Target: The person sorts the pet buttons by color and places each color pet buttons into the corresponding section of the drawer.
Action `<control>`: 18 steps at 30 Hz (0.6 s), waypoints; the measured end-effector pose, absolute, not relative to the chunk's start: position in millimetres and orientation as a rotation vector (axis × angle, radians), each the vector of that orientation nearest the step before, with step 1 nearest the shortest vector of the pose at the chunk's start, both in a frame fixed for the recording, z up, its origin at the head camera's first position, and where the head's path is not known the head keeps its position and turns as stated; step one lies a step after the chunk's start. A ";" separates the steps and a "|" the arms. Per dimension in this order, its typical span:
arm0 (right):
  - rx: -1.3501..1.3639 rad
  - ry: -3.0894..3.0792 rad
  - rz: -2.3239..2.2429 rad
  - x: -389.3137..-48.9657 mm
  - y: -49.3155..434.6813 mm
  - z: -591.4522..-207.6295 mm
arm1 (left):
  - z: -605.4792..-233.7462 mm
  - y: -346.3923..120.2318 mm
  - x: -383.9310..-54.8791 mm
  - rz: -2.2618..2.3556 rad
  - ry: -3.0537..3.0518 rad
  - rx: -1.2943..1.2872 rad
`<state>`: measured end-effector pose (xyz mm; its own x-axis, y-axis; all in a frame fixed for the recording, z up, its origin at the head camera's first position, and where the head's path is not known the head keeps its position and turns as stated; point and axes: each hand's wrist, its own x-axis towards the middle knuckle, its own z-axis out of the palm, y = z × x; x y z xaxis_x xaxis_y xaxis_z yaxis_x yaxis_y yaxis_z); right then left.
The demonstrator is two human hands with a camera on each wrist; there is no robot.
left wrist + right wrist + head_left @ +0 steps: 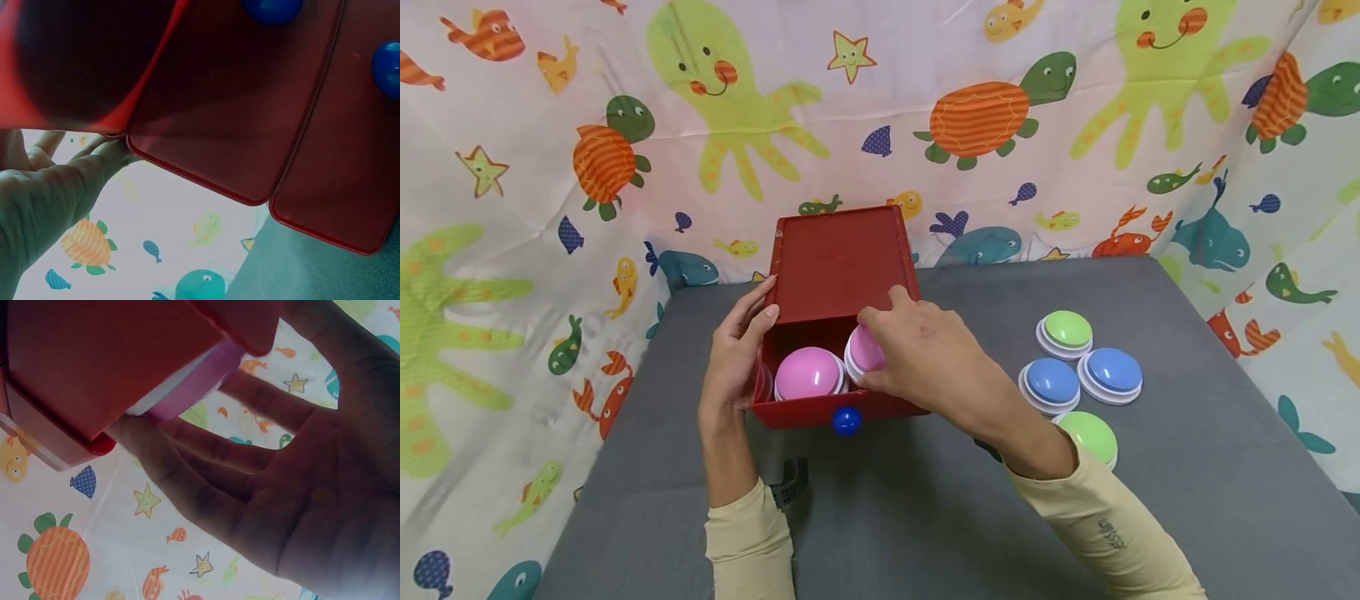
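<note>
A red drawer cabinet [842,258] stands before me, its top drawer [808,414] pulled out with a blue knob [847,421] on the front. Inside the drawer sits a pink dome push light [808,372] with a white base. My right hand [928,350] grips a second pink push light [867,350] at the drawer's right part; in the right wrist view its pink rim [200,384] shows above the drawer edge between the fingers. My left hand [735,346] rests along the cabinet's left side, fingers fairly straight, touching it near the drawer's corner.
On the grey table [1210,467] to the right lie green push lights [1067,329] and blue push lights [1114,370], partly behind the right forearm. A sea-animal curtain [850,125] hangs behind and at both sides. Lower drawers with blue knobs [273,9] show in the left wrist view.
</note>
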<state>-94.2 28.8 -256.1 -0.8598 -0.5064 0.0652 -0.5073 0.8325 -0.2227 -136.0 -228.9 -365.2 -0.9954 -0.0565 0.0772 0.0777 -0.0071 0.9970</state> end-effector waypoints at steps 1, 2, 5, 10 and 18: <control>0.816 -3.013 0.368 -94.0 27.3 -256.6 | -365.4 -229.1 -135.6 -2.161 -2.148 -0.021; 0.804 -3.022 0.368 -93.9 25.6 -256.7 | -365.6 -229.4 -135.4 -2.159 -2.151 -0.021; 0.781 -3.030 0.340 -93.9 19.8 -258.5 | -365.4 -230.4 -135.3 -2.157 -2.151 -0.024; 0.771 -3.011 0.184 -95.2 9.8 -265.6 | -365.2 -229.9 -136.9 -2.176 -2.152 -0.032; 0.789 -2.990 0.072 -97.0 5.9 -270.1 | -366.4 -228.8 -136.9 -2.207 -2.100 -0.051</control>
<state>-97.0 5.9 -270.1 -0.8688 -0.4917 0.0585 -0.4939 0.8689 -0.0326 -136.9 -228.8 -366.4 -0.9950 -0.0455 0.0893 0.0914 -0.0477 0.9947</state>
